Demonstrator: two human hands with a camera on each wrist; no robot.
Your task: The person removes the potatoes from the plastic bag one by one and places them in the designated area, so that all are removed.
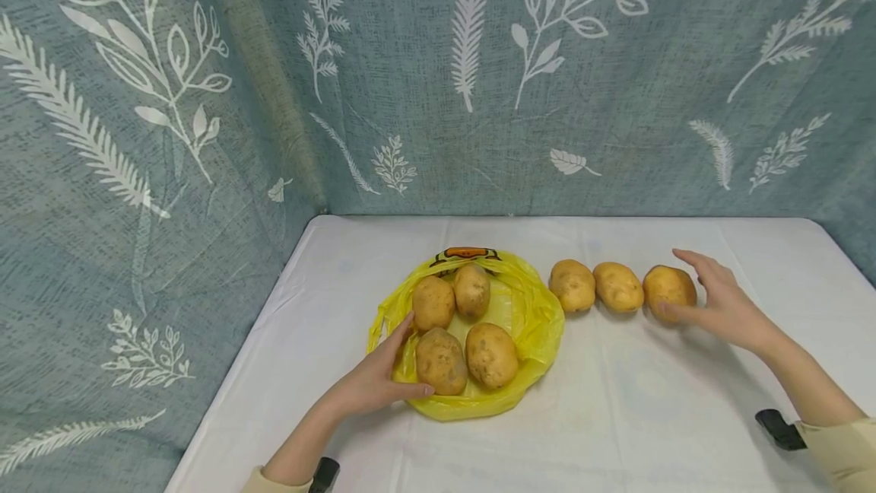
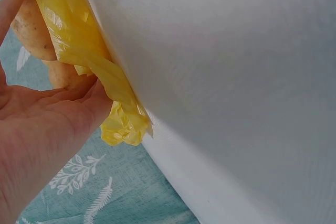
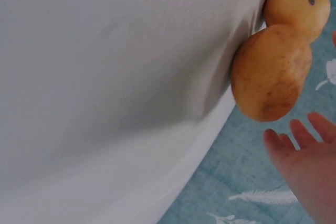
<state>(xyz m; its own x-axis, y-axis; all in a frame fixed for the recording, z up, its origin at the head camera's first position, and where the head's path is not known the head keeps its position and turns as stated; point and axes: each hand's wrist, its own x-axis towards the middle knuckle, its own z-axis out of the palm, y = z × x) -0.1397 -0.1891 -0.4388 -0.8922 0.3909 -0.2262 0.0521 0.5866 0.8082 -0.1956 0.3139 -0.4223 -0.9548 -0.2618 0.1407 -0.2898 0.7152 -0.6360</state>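
Observation:
A yellow plastic bag lies spread wide, its rim rolled down round several potatoes. My left hand rests at the bag's left edge, fingers spread along the side and thumb over the front rim beside the nearest-left potato. In the left wrist view, that hand touches the crumpled yellow plastic. To the right, my right hand is around the end potato of a row, thumb in front and fingers beyond it. The right wrist view has those fingertips slightly apart from the potato.
Two more potatoes, a middle one and a left one, complete the row beside the bag. White cloth covers the table. A blue-green leaf-patterned curtain hangs behind and at the left.

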